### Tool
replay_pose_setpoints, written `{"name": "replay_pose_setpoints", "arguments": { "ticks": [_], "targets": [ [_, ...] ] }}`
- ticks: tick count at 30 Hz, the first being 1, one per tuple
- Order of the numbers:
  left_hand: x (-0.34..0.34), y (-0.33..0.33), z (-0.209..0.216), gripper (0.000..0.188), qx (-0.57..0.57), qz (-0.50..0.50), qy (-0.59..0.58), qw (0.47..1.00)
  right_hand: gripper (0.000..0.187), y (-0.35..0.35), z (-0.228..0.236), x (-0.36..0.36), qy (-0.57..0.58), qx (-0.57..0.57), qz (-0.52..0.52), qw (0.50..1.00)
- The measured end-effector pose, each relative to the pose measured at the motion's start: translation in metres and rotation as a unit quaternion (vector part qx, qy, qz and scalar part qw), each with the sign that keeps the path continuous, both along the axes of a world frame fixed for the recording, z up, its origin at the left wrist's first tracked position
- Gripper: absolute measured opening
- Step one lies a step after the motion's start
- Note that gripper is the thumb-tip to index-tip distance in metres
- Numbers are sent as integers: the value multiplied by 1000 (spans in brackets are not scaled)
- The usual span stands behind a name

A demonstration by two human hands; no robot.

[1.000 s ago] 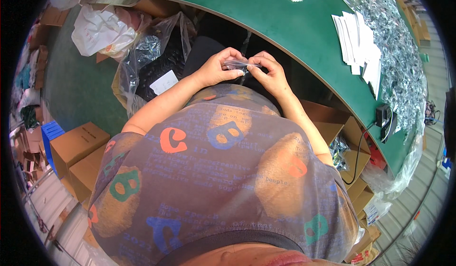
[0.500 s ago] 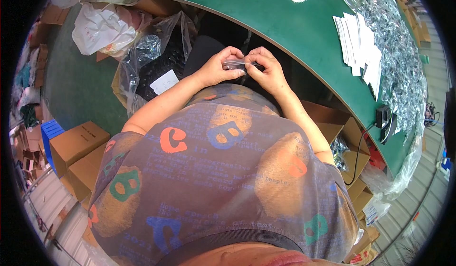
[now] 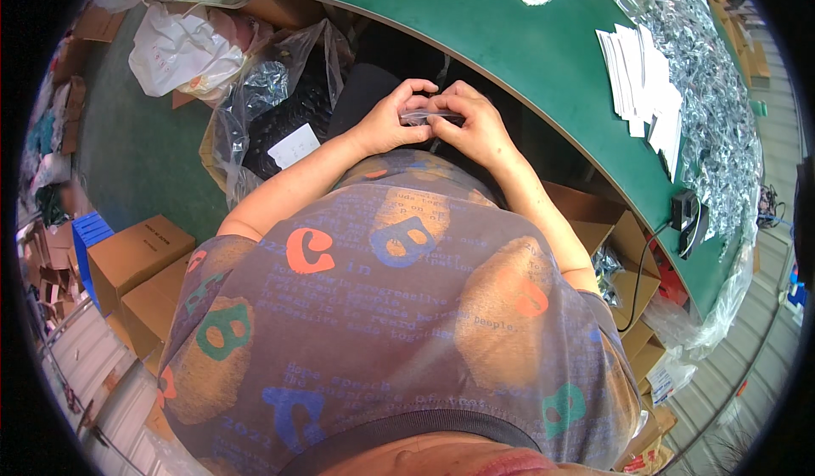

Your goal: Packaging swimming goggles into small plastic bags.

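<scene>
A small clear plastic bag (image 3: 418,118) is pinched between my two hands, above my lap and below the edge of the green table. My left hand (image 3: 392,121) grips its left side with bent fingers. On the other side, my right hand (image 3: 472,123) has thumb and fingertips closed on the bag. The fingertips of both hands nearly meet. What lies inside the bag is hidden by my fingers. To the left of my left forearm stands a box lined with clear plastic (image 3: 229,140), holding dark items and a white card (image 3: 294,146).
The green table (image 3: 526,60) curves across the front and right. On it lie a stack of white cards (image 3: 632,77), a heap of small clear packets (image 3: 709,94) and a black device with a cable (image 3: 684,211). Cardboard boxes (image 3: 143,251) stand at my left, others (image 3: 632,255) under the table.
My right hand's fingers have shifted slightly left and closed further over the clear bag. The dark part seen between my hands earlier is now covered.
</scene>
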State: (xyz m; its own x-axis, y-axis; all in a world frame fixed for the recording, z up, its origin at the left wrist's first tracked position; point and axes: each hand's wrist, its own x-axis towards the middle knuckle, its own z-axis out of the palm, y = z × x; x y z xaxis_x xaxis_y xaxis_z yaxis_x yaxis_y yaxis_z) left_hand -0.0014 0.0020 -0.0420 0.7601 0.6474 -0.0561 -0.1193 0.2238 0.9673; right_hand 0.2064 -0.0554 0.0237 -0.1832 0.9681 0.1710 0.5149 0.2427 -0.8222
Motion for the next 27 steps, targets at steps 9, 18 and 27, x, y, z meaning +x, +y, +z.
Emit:
{"name": "replay_pose_setpoints", "arguments": {
  "ticks": [9,18,27],
  "targets": [
    [1,-4,2,78,-4,-2,12,1000,13,1,5,-5,-19,27,13,999],
    [3,-4,7,83,13,-3,-1,1000,11,8,17,-8,-48,-28,33,998],
    [4,-6,7,90,80,0,83,993,11,10,21,-12,-57,-38,58,996]
  ]
}}
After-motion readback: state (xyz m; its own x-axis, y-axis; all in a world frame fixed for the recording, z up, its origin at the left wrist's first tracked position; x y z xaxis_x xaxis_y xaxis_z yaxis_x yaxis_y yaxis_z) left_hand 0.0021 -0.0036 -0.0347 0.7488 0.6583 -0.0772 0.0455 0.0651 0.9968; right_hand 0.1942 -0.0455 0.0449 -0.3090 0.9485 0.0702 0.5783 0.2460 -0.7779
